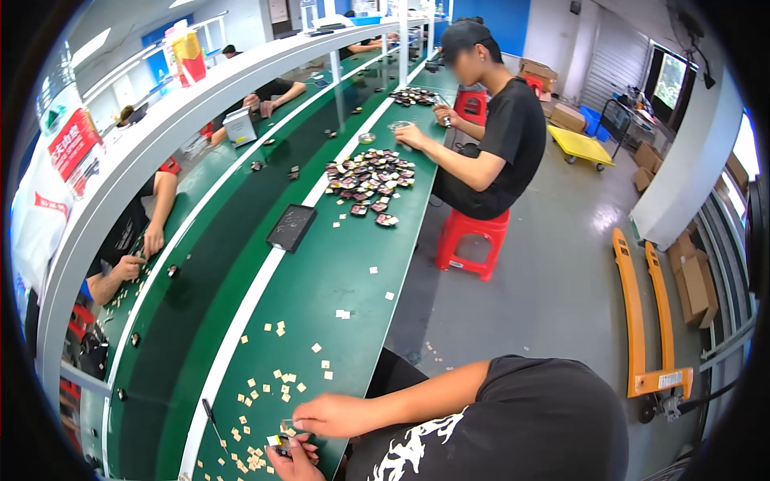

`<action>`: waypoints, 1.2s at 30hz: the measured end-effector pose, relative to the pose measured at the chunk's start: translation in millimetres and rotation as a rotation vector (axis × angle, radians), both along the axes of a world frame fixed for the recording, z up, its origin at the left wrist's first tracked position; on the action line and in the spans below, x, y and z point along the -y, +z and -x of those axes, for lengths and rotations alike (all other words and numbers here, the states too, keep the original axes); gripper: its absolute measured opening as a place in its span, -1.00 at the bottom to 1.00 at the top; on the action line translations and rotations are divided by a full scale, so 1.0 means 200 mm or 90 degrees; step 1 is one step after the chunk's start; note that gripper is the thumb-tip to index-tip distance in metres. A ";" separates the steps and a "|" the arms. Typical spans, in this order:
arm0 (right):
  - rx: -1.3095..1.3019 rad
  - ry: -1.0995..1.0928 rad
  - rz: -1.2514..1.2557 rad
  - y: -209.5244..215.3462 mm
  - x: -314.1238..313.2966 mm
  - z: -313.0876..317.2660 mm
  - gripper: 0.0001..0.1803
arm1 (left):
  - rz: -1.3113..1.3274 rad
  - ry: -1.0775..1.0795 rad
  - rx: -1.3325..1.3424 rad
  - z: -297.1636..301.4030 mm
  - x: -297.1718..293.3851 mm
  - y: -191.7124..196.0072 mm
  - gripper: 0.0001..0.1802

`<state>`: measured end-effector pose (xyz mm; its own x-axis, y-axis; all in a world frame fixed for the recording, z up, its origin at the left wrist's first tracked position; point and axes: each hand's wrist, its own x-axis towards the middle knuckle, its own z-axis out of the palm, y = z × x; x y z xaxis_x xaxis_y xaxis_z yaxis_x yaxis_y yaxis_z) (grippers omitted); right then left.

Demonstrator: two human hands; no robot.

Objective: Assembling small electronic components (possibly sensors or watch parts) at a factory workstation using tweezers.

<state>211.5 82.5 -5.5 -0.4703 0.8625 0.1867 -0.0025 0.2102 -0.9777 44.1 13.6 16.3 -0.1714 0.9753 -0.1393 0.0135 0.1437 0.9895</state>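
1. Left hand (pixel 298 465): closed around a small dark part (pixel 282 447) with a yellow patch and a pale bit on top. Palm and wrist partly cut off by the lower frame edge.
2. Part sits in the left hand's fingers, above the desk (pixel 325 276), toward its bottom end in view. Underside hidden by the fingers; fine detail too small to read.
3. Right hand (pixel 321 414): just above the left in view, fingers curled in, tips right by the part. Something thin and clear-looking shows at the tips; can't tell if it's pinched or what it is.
4. Right forearm crosses the desk's near edge and hides a stretch of it. Left forearm is out of view.
5. Loose cream squares (pixel 316 348) lie on the desk around both hands, densest between the left hand and the far edge. Some overlap, count unclear.
6. Thin tool (pixel 208 410), black handle, lies by the white strip (pixel 243 321) along the far edge. Tip type unreadable.
7. Black tray (pixel 301 218) sits farther up the desk at that same edge, well apart from the hands. Pile of dark parts (pixel 365 176) just past it; lower layers hidden.
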 end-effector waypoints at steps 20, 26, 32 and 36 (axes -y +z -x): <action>0.220 0.047 0.266 0.06 0.01 0.14 -0.88 | -0.032 0.077 0.053 0.07 0.01 -0.21 -0.67; 0.226 0.012 0.239 0.08 0.04 0.16 -0.82 | -0.024 0.027 0.003 0.11 0.03 -0.20 -0.64; 0.294 0.033 0.195 0.11 0.03 0.13 -0.85 | -0.024 0.010 -0.091 0.11 0.02 -0.15 -0.66; 0.318 0.039 0.134 0.13 0.02 0.12 -0.85 | -0.030 0.008 -0.068 0.11 0.02 -0.17 -0.67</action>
